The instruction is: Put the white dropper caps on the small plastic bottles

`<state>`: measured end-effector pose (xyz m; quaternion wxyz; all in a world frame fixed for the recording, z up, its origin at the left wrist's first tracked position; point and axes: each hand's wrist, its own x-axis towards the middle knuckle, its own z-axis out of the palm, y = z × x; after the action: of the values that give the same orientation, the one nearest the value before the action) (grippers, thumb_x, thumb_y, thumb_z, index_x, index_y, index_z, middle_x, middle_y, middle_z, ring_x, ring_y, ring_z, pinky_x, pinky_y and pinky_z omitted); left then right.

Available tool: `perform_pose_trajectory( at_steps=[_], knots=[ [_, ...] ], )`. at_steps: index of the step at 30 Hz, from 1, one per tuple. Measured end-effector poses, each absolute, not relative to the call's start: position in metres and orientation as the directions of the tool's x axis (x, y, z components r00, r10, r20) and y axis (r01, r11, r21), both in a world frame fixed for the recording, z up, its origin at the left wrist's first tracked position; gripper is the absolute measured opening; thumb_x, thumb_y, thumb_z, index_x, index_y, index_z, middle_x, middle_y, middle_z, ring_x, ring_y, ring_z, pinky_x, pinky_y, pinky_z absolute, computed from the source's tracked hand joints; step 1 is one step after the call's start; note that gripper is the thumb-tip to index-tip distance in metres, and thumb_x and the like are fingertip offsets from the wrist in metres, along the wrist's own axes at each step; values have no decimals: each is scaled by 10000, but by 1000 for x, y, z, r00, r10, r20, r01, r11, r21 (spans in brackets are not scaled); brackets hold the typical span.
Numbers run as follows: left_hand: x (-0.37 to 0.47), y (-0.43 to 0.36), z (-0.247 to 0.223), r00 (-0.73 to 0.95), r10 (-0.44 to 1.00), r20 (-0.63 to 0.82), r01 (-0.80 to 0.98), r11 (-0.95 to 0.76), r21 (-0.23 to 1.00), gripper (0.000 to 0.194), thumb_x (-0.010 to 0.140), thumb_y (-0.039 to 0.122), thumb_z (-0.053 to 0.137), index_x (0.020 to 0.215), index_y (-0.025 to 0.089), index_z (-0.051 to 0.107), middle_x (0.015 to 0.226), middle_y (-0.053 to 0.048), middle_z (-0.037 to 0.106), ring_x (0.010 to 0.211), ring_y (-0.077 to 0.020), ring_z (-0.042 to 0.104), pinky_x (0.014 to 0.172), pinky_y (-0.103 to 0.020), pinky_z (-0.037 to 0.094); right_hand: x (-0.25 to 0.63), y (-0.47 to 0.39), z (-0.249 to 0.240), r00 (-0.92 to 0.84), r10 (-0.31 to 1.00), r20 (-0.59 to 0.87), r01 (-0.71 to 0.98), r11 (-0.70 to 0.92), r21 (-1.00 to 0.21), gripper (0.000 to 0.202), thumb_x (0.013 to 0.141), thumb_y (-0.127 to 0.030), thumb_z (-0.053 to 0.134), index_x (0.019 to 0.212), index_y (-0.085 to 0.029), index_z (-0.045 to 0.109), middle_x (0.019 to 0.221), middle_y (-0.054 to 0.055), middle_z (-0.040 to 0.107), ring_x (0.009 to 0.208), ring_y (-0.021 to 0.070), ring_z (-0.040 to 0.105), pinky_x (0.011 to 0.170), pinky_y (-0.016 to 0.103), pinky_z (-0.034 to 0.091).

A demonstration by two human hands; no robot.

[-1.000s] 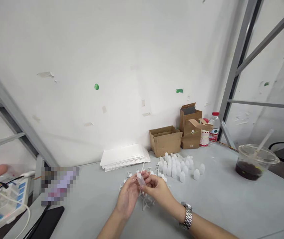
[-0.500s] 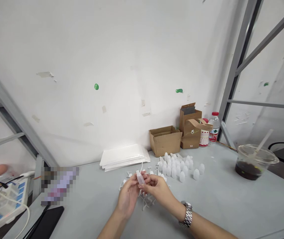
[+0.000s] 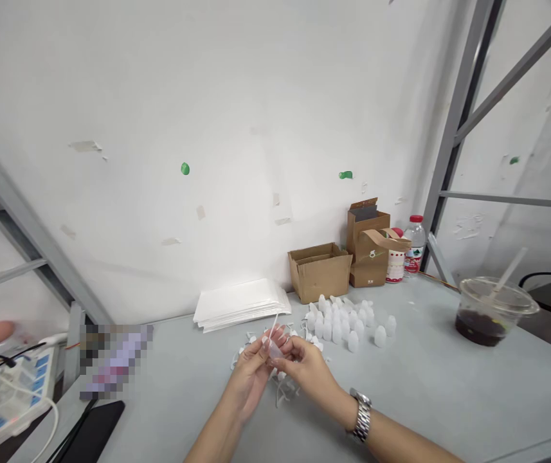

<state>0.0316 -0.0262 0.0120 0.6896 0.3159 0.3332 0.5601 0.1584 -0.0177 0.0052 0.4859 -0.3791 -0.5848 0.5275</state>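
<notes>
Both forearms bare, converging from the bottom edge of view. Left forearm point(image 3: 215, 432) steep, leaning right toward the hand; right forearm point(image 3: 403, 440) flatter, slanting up and left. Right wrist point(image 3: 348, 410) roughly in line with its forearm. Left hand point(image 3: 250, 372) half cupped, inner side facing the other hand, thumb point(image 3: 257, 357) bent inward. Right hand point(image 3: 311, 366) shows its back, fingers point(image 3: 297, 345) curled, thumb pointing left beneath them. Both hands pinch, fingertips close together; whether they touch is too small to tell.
</notes>
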Motion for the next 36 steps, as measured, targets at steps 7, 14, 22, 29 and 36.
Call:
perform_pose_trajectory(
  at_steps=[7, 14, 22, 29, 36],
  knots=[
    [31, -26, 15, 185, 970, -159, -563, 237, 792, 369, 700, 369, 639, 990, 142, 646, 1047, -134, 648, 854, -216, 609, 617, -273, 458, 158, -11, 4, -429, 903, 27, -259, -94, -961, 388, 490, -465, 746, 557, -159, 518, 507, -22, 583, 480, 125, 557, 539, 271, 434],
    [26, -23, 14, 198, 975, -100, -501, 189, 845, 352, 706, 351, 635, 971, 120, 652, 1035, -148, 651, 661, -164, 597, 505, -256, 417, 161, -12, 9, -483, 873, 62, -284, -89, -955, 363, 555, -467, 720, 679, -138, 628, 563, 4, 630, 509, 120, 572, 572, 270, 442],
    [27, -23, 17, 212, 975, -71, -472, 165, 866, 406, 656, 380, 673, 985, 141, 651, 1041, -134, 650, 930, -234, 579, 768, -316, 427, 165, -8, 5, -549, 830, 101, -278, -68, -958, 365, 613, -497, 671, 667, -137, 641, 596, 11, 617, 535, 119, 561, 598, 276, 430],
    [8, -10, 11, -43, 996, 79, 242, -66, 968, 326, 605, 402, 667, 821, 161, 625, 825, -63, 637, 780, -199, 570, 752, -324, 412, 175, 5, 8, -278, 957, 87, -346, -15, -938, 341, 636, -479, 662, 694, -146, 616, 596, -7, 590, 550, 102, 521, 585, 242, 412],
    [16, -20, 0, 247, 962, 113, 712, -260, 653, 187, 633, 327, 646, 776, 208, 621, 855, -28, 563, 866, -202, 503, 778, -308, 379, 178, 11, 4, -190, 980, 62, -343, -7, -939, 370, 604, -481, 682, 748, -144, 626, 639, 10, 610, 560, 109, 529, 596, 253, 428]
  ],
)
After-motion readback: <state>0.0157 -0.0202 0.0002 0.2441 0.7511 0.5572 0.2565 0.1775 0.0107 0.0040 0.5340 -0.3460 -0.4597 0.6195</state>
